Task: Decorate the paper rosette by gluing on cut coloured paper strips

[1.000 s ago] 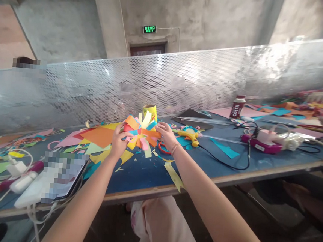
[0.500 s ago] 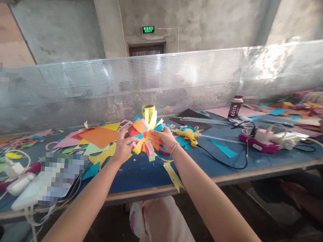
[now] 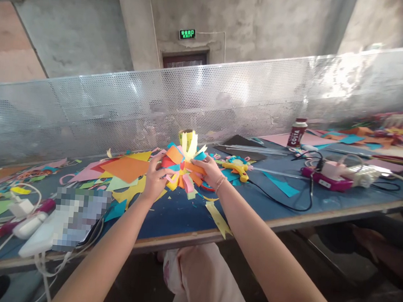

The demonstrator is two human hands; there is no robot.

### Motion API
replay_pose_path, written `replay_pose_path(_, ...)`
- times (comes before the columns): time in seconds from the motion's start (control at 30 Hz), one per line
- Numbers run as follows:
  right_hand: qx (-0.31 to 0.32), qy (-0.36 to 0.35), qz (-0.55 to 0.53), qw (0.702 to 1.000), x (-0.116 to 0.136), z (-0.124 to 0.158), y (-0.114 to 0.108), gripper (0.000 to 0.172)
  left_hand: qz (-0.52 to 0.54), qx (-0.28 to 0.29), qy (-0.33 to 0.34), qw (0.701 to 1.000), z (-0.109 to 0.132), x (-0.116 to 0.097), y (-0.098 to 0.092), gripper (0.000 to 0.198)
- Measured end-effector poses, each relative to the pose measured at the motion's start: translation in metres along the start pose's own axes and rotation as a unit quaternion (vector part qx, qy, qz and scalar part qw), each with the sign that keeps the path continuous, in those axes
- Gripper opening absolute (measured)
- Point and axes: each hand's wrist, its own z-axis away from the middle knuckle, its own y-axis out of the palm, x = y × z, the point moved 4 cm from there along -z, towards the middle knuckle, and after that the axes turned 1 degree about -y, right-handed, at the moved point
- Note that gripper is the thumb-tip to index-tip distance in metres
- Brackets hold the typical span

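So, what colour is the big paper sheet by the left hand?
The paper sheet is orange; head view.

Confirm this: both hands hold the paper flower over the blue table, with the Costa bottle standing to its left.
Wrong side: the head view shows the Costa bottle to the right of the paper flower. The rest holds: left hand and right hand grip it over the blue table.

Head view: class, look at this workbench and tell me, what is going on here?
A person grips a multicoloured paper flower from either side with the left hand and the right hand, at the blue table. Around it lie paper offcuts. A yellow glue gun lies to its right, and a bottle stands further back.
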Motion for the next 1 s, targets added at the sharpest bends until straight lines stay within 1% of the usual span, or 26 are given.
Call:
replay_pose_path(0.07, -0.001, 0.0, 0.002, 1.0, 0.0, -0.001, 0.0, 0.039, 0.001, 0.001, -0.022, 1.0, 0.0, 0.002, 0.0, 0.013)
replay_pose_path(0.1, -0.013, 0.003, 0.005, 1.0, 0.0, -0.001, -0.002, 0.039, 0.002, 0.0, -0.03, 1.0, 0.0, 0.002, 0.0, 0.014)
replay_pose_path(0.23, -0.105, -0.002, 0.013, 0.994, -0.003, -0.008, -0.014, 0.04, -0.006, -0.002, -0.046, 0.999, -0.001, 0.005, -0.001, 0.013)
replay_pose_path(0.47, -0.181, -0.053, -0.008, 0.982, -0.006, -0.021, -0.033, 0.04, -0.002, -0.019, -0.067, 0.998, -0.006, 0.009, -0.005, 0.006)
replay_pose_path(0.53, -0.196, -0.065, -0.006, 0.978, -0.005, -0.022, -0.037, 0.039, 0.009, -0.03, -0.089, 0.996, -0.006, 0.011, -0.006, 0.007)
replay_pose_path(0.63, -0.207, -0.092, -0.014, 0.974, -0.004, -0.022, -0.042, 0.037, 0.046, -0.06, -0.146, 0.986, -0.007, 0.015, -0.009, 0.009)
replay_pose_path(0.73, -0.215, -0.104, -0.03, 0.971, -0.004, -0.023, -0.047, 0.038, 0.125, -0.087, -0.234, 0.96, -0.007, 0.024, -0.01, 0.02)
replay_pose_path(0.8, -0.219, -0.101, -0.027, 0.97, -0.004, -0.023, -0.049, 0.038, 0.188, -0.118, -0.301, 0.927, -0.005, 0.034, -0.01, 0.027)
replay_pose_path(0.83, -0.219, -0.099, -0.022, 0.97, -0.004, -0.023, -0.049, 0.038, 0.215, -0.139, -0.329, 0.909, -0.004, 0.039, -0.011, 0.027)
replay_pose_path(0.93, -0.209, -0.097, -0.005, 0.973, -0.004, -0.023, -0.048, 0.036, 0.272, -0.206, -0.38, 0.86, -0.002, 0.052, -0.012, 0.026)
replay_pose_path(1.0, -0.192, -0.094, 0.004, 0.977, -0.006, -0.023, -0.045, 0.035, 0.317, -0.229, -0.398, 0.83, -0.002, 0.057, -0.012, 0.029)
